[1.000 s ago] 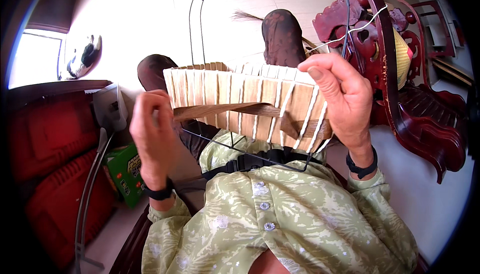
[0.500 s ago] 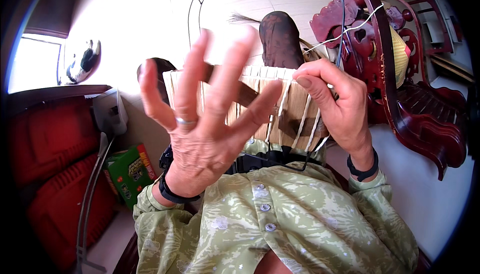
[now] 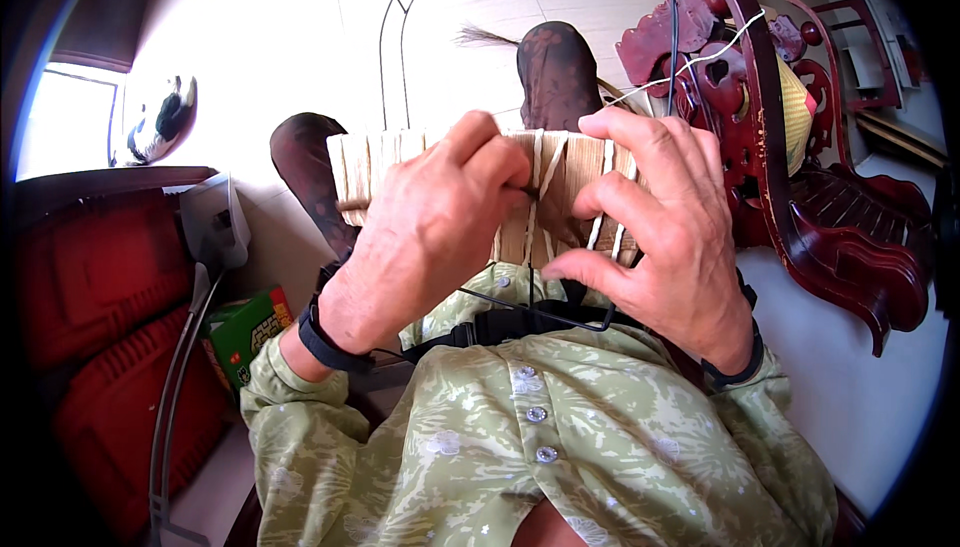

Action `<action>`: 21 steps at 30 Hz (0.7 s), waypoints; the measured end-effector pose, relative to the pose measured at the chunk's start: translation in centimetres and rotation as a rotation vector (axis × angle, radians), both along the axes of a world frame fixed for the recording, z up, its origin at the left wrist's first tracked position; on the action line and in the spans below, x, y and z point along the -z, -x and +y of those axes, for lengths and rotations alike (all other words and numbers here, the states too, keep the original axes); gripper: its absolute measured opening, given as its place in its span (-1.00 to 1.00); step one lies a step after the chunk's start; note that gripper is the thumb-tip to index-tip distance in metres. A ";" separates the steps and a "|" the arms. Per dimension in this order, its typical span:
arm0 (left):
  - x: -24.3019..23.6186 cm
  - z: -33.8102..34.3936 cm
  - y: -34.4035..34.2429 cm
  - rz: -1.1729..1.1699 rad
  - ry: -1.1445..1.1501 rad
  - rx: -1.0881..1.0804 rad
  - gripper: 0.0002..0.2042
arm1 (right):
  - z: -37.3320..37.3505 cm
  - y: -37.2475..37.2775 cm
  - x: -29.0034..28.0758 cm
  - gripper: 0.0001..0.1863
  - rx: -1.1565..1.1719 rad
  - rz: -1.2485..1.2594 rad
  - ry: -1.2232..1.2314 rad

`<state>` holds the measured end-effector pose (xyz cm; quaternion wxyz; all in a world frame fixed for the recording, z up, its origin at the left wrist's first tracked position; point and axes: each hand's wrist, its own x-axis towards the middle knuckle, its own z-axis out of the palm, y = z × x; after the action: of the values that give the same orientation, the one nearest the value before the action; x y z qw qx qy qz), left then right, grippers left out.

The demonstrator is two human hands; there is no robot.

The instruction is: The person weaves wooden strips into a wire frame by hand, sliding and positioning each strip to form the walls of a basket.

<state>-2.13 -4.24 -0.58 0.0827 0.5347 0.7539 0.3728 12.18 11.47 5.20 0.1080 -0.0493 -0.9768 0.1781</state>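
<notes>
A pale panel of straw-like strips [image 3: 570,162], crossed by twisted white cord [image 3: 607,172], lies across my lap. My left hand [image 3: 425,202] is closed over its middle. A small dark tip shows beside the curled fingers, but what they hold is hidden. My right hand [image 3: 665,212] spans the panel's right end, fingers apart. Its index fingertip is at the top edge, another fingertip is over the face, and the thumb is near the lower edge. Brown wood shows at the panel's left end and between my hands.
A thin dark wire frame [image 3: 404,57] arches beyond my knees. Carved reddish-brown wooden furniture [image 3: 770,147] with a pale cord draped over it stands at right. Red chair cushions [image 3: 105,257], a green box [image 3: 240,337] and a black-and-white animal-like shape [image 3: 163,122] are at left.
My left hand has gone from spread fingers above the panel to closed over its middle. My right hand has opened from a pinch at the top edge and moved slightly left.
</notes>
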 end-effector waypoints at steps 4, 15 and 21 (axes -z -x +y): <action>-0.8 1.0 1.5 0.395 -0.175 0.107 -0.78 | -0.4 0.4 0.7 -0.64 0.031 0.050 -0.004; -0.2 -1.5 1.0 -0.426 0.006 -0.108 -0.85 | -1.0 0.8 1.1 -0.58 0.115 0.017 0.031; -0.9 0.0 2.2 -0.409 0.130 -0.002 -0.85 | -0.7 0.5 1.5 -0.70 0.096 0.092 0.088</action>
<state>-4.33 -4.28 0.35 0.2681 0.4408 0.7442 0.4243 11.70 10.73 3.73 0.1592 -0.0926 -0.9585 0.2177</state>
